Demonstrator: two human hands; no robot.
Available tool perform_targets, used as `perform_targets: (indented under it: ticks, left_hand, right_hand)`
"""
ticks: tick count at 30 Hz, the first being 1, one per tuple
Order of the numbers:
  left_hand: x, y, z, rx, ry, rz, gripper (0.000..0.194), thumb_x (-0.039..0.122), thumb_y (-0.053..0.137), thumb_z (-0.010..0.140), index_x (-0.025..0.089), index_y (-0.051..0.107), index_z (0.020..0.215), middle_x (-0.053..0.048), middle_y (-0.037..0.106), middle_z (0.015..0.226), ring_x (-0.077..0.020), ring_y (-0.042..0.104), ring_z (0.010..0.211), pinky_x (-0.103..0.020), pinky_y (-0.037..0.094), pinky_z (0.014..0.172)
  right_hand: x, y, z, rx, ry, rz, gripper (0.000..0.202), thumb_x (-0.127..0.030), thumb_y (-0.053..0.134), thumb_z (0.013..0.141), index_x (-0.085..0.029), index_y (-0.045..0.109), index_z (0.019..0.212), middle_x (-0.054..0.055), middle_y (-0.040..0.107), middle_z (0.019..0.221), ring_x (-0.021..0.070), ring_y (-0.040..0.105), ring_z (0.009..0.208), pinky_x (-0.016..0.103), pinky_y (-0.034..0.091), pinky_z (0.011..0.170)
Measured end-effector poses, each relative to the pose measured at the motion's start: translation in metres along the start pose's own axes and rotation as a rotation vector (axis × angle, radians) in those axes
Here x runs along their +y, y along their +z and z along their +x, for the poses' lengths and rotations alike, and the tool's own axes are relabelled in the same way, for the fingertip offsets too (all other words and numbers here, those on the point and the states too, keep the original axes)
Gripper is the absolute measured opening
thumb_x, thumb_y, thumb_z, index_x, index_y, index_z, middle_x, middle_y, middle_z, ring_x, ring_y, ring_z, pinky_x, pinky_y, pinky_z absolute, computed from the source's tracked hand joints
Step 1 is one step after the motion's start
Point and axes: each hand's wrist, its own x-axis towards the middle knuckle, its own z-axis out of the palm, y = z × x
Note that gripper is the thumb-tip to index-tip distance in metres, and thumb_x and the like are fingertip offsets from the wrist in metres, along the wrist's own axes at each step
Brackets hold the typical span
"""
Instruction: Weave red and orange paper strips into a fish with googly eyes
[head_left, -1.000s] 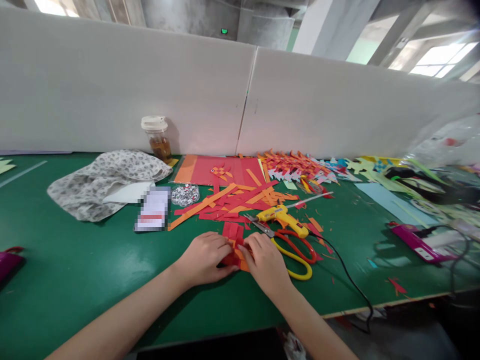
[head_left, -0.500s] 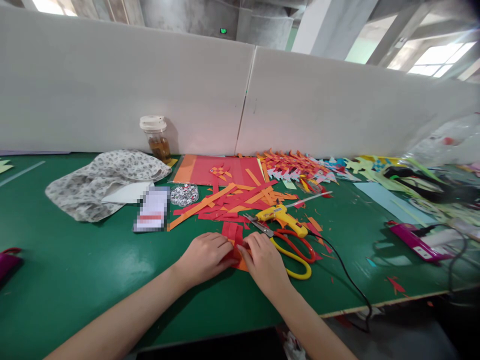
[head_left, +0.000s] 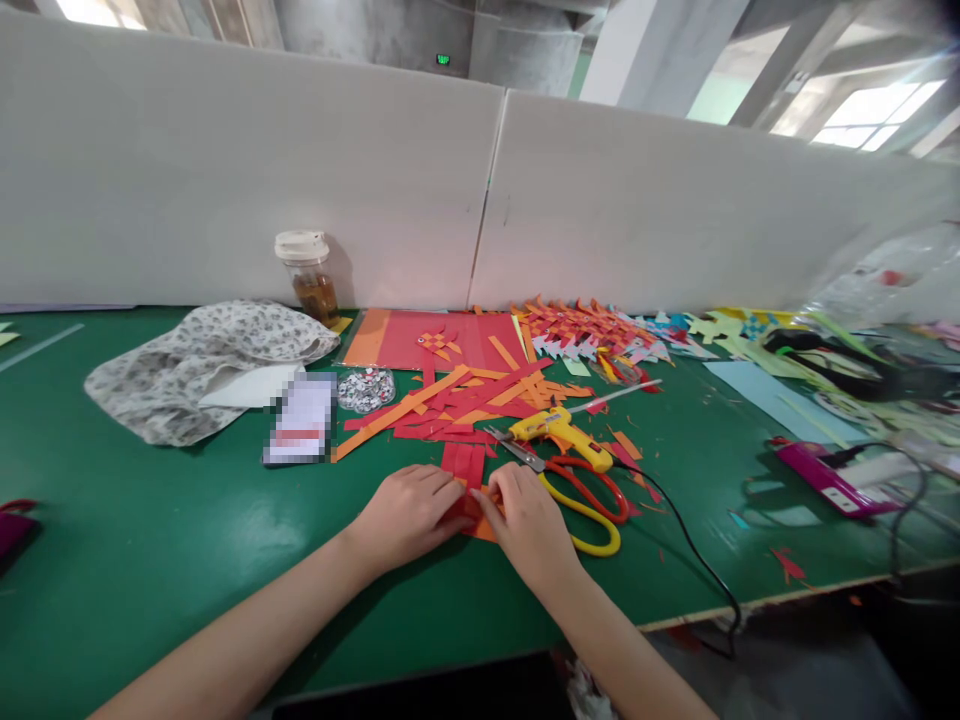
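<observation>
Red and orange paper strips (head_left: 463, 463), crossed over one another, lie on the table between my hands. My left hand (head_left: 414, 513) is closed on their left side, fingers bent over the paper. From the right, my right hand (head_left: 529, 518) pinches the strips with thumb and fingers. The fingers hide most of the crossing. Just right of my right hand lie scissors (head_left: 592, 497) with red and yellow handles, blades pointing up-left. A yellow glue gun (head_left: 564, 432) rests behind them, its black cord trailing to the table edge.
Loose strips (head_left: 450, 400) pile up behind my hands. A woven paper fish (head_left: 438, 343) sits on red sheets, and many more fish (head_left: 577, 325) are heaped right of it. Leftward are a phone (head_left: 301, 418), a bag of small eyes (head_left: 366, 389), a cloth (head_left: 187, 370) and a drink cup (head_left: 309, 278). A power strip (head_left: 829, 482) lies right.
The view has shifted very slightly. My right fingers have moved a little on the strips; both hands stay in nearly the same place.
</observation>
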Motion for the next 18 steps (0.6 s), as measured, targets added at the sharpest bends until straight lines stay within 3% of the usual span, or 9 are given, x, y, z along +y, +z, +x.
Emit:
perform_targets:
  ticks: [8, 18]
  left_hand:
    - [-0.0012, 0.0021, -0.0012, -0.016, 0.026, 0.005, 0.030, 0.039, 0.048, 0.087, 0.017, 0.061, 0.103, -0.007, 0.067, 0.089, -0.0202, 0.063, 0.086, -0.035, 0.052, 0.078]
    - [0.0002, 0.0001, 0.0002, -0.044, 0.033, 0.022, 0.028, 0.038, 0.048, 0.088, 0.016, 0.063, 0.097, -0.007, 0.066, 0.090, -0.0199, 0.061, 0.085, -0.037, 0.052, 0.081]
  right_hand:
    - [-0.0004, -0.0009, -0.0002, -0.034, -0.015, -0.024, 0.012, -0.027, 0.046, 0.089, -0.019, 0.053, 0.085, 0.005, 0.056, 0.080, 0.0194, 0.052, 0.076, 0.031, 0.042, 0.067]
    - [-0.0002, -0.0019, -0.0005, -0.051, -0.041, -0.049, 0.021, -0.024, 0.046, 0.090, -0.017, 0.063, 0.099, 0.007, 0.056, 0.080, 0.0187, 0.052, 0.077, 0.032, 0.043, 0.068]
